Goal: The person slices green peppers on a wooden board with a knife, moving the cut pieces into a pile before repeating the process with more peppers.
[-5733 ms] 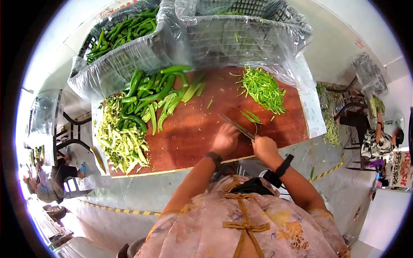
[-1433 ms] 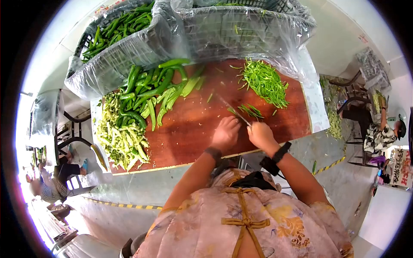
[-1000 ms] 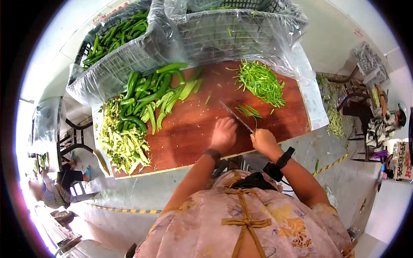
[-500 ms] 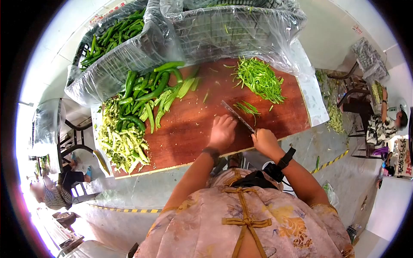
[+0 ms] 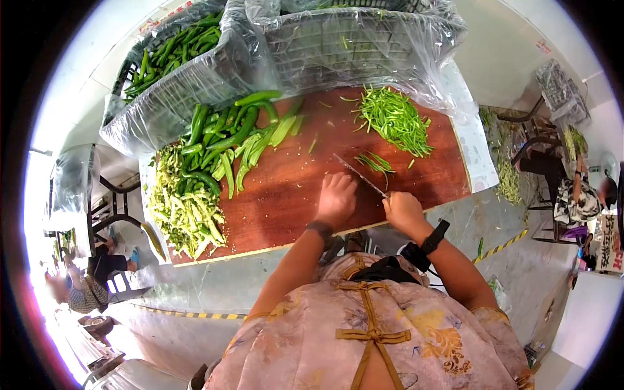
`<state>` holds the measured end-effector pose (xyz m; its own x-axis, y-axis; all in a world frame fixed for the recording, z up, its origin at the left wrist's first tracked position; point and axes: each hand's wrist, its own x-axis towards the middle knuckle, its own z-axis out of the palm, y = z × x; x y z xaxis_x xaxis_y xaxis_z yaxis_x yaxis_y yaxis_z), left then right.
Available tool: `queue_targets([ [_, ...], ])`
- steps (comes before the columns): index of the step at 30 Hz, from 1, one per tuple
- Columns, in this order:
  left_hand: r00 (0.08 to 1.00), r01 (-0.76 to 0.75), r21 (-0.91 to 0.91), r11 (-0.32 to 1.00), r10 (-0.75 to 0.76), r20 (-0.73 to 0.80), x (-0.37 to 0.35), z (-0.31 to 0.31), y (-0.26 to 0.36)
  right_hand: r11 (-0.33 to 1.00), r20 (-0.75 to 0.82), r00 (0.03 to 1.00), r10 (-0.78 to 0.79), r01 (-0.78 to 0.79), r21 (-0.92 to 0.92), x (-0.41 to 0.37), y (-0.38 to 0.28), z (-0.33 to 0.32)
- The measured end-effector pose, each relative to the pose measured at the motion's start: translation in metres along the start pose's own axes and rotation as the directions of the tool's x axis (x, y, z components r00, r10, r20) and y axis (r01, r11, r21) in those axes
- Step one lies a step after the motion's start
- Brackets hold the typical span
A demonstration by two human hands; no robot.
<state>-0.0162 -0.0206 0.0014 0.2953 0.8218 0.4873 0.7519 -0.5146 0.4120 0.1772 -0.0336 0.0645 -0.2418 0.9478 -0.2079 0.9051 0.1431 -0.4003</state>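
My right hand [image 5: 403, 212] is wrapped round the handle of a knife [image 5: 359, 175], whose narrow blade slants up and left over the wooden board [image 5: 286, 201]. Just left of the blade, my left hand [image 5: 336, 197] rests on the board with its fingers curled and close together; whatever lies under them is hidden. Beyond the blade is a small bunch of cut green pepper strips [image 5: 375, 162]. A larger heap of thin green shreds [image 5: 395, 122] lies farther back. On the left are whole and split green peppers [image 5: 227, 140].
Pale pepper cores and scraps [image 5: 185, 211] are piled at the board's left end. Two plastic-lined crates stand along the back: one with whole peppers [image 5: 175, 55], and a wider crate [image 5: 354, 52]. Seated people are at far left [image 5: 91, 292] and far right [image 5: 575, 195].
The knife blade has turned slightly, showing a thinner edge, and my right hand has shifted a little right. My left hand stays in place. The piles look the same.
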Motion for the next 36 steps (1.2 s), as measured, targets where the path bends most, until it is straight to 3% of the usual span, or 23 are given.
queue_targets([
  [6,0.999,0.024,-0.034,0.999,-0.022,0.048,-0.001,-0.001,-0.001,0.999,-0.154,0.988,-0.017,0.01,-0.042,0.018,0.018,-0.002],
  [15,0.999,-0.004,-0.012,1.0,0.003,-0.049,0.002,-0.003,0.003,0.998,-0.042,0.997,-0.059,0.058,-0.037,-0.009,0.009,-0.009],
  [22,1.0,-0.005,0.019,1.0,0.004,0.026,-0.002,-0.002,-0.001,1.0,0.037,0.999,0.004,-0.003,-0.027,-0.018,-0.003,-0.014],
  [28,1.0,-0.027,-0.011,1.0,0.027,-0.011,-0.002,0.001,-0.004,0.999,0.058,0.998,-0.032,0.034,-0.028,-0.013,0.0,-0.009],
  [31,0.998,-0.026,-0.028,0.999,0.028,0.06,-0.003,0.0,-0.004,1.0,0.061,0.998,-0.029,0.029,0.0,-0.006,-0.006,-0.01],
  [36,0.997,-0.07,-0.023,0.997,0.069,-0.043,0.0,0.003,-0.005,0.998,-0.017,0.999,-0.051,0.051,0.033,0.033,-0.027,0.011],
])
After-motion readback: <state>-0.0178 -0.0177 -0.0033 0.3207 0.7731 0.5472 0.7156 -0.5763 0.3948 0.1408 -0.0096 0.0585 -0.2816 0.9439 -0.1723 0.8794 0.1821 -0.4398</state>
